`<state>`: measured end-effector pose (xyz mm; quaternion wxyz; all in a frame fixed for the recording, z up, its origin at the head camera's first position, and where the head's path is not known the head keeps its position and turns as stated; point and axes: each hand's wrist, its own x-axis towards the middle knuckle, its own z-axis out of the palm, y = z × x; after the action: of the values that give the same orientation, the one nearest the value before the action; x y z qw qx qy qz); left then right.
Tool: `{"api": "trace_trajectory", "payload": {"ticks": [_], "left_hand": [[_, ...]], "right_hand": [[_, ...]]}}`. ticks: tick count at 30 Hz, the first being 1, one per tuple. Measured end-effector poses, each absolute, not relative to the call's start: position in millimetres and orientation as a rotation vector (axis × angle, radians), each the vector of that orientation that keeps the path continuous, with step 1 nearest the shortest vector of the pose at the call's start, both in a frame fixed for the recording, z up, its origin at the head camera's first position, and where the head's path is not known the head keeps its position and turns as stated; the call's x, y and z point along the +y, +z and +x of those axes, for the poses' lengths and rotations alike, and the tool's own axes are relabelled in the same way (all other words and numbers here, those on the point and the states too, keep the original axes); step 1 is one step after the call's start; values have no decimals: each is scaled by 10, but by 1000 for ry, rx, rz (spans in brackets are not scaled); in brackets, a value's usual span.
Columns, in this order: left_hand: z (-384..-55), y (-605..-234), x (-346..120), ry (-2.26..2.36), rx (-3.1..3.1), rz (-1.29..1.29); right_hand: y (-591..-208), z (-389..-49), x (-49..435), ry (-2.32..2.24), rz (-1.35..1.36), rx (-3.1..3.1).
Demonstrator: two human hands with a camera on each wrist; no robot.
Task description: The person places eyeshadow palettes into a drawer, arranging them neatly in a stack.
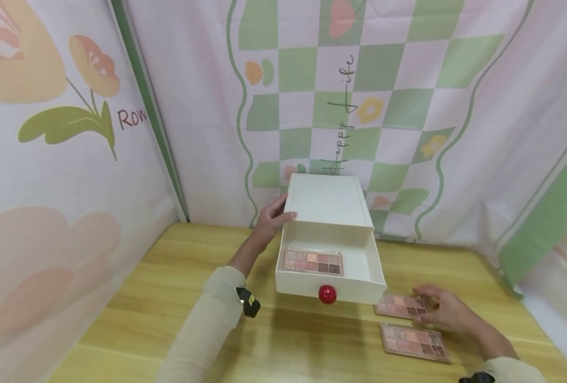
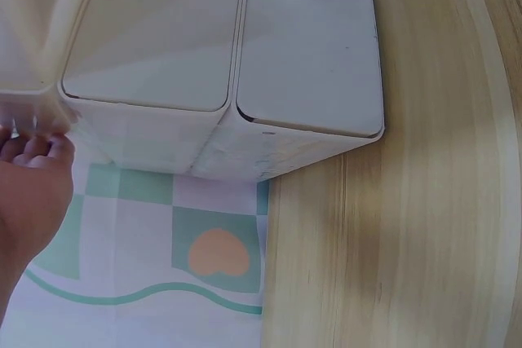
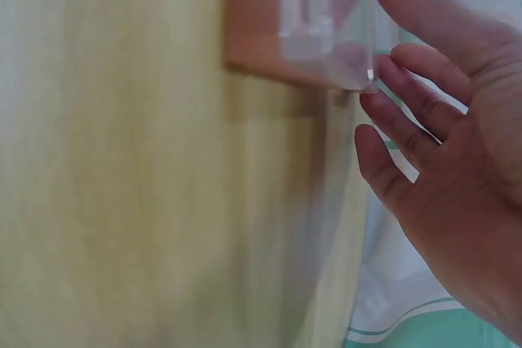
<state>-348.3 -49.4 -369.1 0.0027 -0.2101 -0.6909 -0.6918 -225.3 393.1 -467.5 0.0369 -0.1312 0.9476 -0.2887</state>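
A white drawer box [image 1: 328, 199] has its upper drawer [image 1: 331, 290] pulled out. Inside that drawer lies an eyeshadow palette [image 1: 312, 261]. My left hand [image 1: 270, 221] grips the box's left side, thumb over the top edge; in the left wrist view its curled fingers [image 2: 37, 150] lie against the box. On the table to the right, my right hand [image 1: 446, 311] is at the right end of another eyeshadow palette [image 1: 398, 306], thumb and fingers spread about it. The right wrist view has the clear-edged palette [image 3: 302, 22], blurred, close to the fingertips.
A third eyeshadow palette [image 1: 415, 342] lies on the wooden table [image 1: 134, 319], just in front of the one at my right hand. The drawer has a round red knob [image 1: 327, 294]. A printed cloth [image 1: 206, 133] hangs behind the box, and more cloth hangs at both sides.
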Motion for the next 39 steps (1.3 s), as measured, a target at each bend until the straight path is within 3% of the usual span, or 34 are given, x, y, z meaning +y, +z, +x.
{"api": "trace_trajectory", "payload": {"ticks": [20,39], "left_hand": [[-3475,-3718,-519,-2180,-2152,-658],[-3473,-3692,-497,-2186,-2155,-657]], "right_hand": [[-4897,-2254,4079,-1053,-541,2938],[-4859,-2223,4101,-1068,-339,2935]]}}
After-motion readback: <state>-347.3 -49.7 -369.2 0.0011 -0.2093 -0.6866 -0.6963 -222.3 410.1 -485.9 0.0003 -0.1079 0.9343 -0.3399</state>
